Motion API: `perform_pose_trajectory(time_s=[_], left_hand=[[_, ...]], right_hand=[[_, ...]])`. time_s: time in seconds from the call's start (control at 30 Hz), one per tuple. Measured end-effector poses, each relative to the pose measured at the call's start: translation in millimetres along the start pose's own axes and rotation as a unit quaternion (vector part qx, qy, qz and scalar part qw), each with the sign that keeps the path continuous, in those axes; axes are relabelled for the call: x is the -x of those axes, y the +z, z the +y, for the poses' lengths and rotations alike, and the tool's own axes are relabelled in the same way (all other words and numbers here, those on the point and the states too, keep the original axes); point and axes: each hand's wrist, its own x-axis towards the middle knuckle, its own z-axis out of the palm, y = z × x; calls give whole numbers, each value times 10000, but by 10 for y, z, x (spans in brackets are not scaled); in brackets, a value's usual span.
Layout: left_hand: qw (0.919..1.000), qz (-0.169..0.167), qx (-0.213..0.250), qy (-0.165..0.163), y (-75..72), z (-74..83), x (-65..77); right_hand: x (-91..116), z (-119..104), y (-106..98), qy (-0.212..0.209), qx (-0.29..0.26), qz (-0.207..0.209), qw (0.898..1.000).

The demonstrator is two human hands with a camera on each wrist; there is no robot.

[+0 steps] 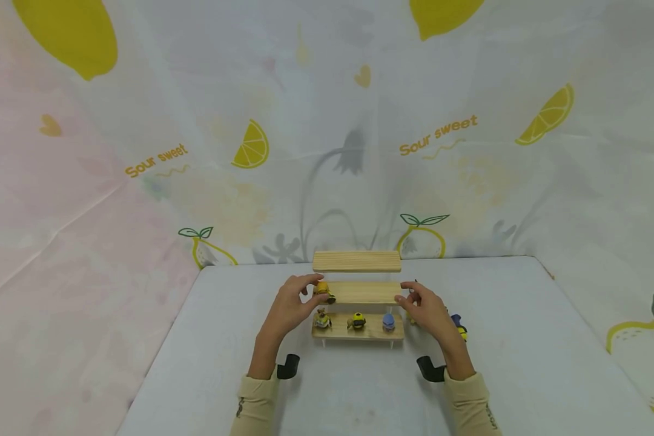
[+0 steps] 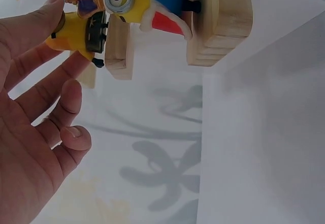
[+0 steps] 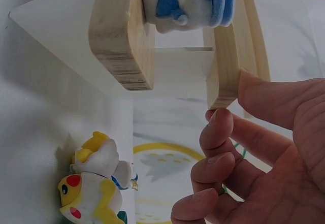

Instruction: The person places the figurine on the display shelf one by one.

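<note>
A three-tier wooden display stand (image 1: 360,292) stands at the table's back. My left hand (image 1: 291,304) pinches a yellow minion figurine (image 2: 78,33) between thumb and fingers at the left end of the middle tier; the figurine's feet are close to the board. My right hand (image 1: 427,309) grips the right end of that middle board (image 3: 223,79), thumb on its top and index finger beneath. Along the lowest tier stand a crowned minion (image 2: 137,0) at left, a yellow-and-black figurine (image 1: 358,321) in the middle and a blue-hatted white figurine (image 3: 177,5) at right.
Right of the stand, a yellow-and-white figurine (image 3: 91,198) lies on the white table (image 1: 360,393), near another white-and-yellow one (image 3: 96,155). A blue-and-yellow figurine (image 1: 459,327) is partly behind my right forearm. A lemon-print cloth (image 1: 327,121) hangs behind the table.
</note>
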Motion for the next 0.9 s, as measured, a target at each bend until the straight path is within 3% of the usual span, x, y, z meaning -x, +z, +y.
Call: perform_pose_trajectory(time_s=[0.33, 0.57, 0.73, 0.9], left_hand=[[9999, -11, 29, -149, -29, -2, 26], [9993, 275, 70, -228, -106, -43, 99], [9970, 399, 150, -642, -153, -144, 208], [9917, 40, 432, -1212, -123, -259, 344]], right_hand=[[3, -1, -2, -31, -10, -25, 10000], [6, -7, -1, -35, -11, -10, 10000], [-2, 14, 7, -32, 15, -8, 10000], [-11, 38, 5, -105, 39, 22, 9999]])
